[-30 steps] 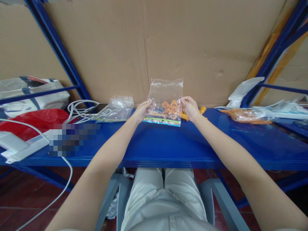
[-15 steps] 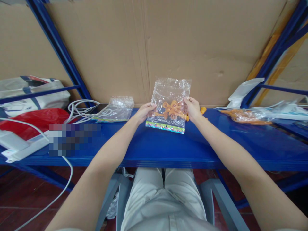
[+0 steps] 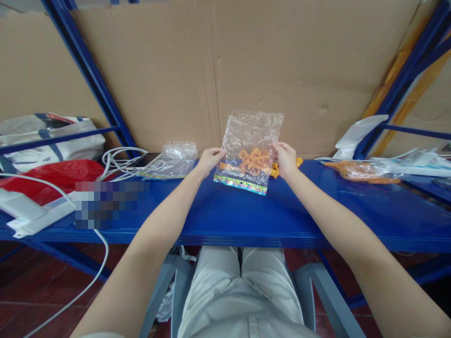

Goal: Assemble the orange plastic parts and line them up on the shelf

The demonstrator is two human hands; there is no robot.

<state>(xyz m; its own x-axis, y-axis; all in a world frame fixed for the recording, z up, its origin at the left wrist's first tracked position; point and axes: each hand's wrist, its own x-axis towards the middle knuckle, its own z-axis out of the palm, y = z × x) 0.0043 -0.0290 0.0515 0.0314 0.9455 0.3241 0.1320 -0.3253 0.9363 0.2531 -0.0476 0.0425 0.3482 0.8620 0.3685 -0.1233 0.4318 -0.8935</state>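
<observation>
A clear plastic bag (image 3: 252,136) with a colourful printed strip along its lower edge stands upright over the blue shelf (image 3: 246,216). Small orange plastic pieces (image 3: 254,159) are bunched inside it near the bottom. My left hand (image 3: 210,158) pinches the bag's left edge. At the bag's right edge my right hand (image 3: 286,158) grips it with closed fingers. More orange pieces (image 3: 299,162) lie on the shelf just behind my right hand.
An empty-looking clear bag (image 3: 174,159) and coiled white cables (image 3: 120,162) lie left of the held bag. A red bag (image 3: 45,173) and white packets sit far left. Bagged orange parts (image 3: 362,170) lie at the right. Cardboard (image 3: 225,70) backs the shelf.
The bag has shifted slightly right and lifted a little, with both hands staying on its edges. The orange pieces have resettled inside it.
</observation>
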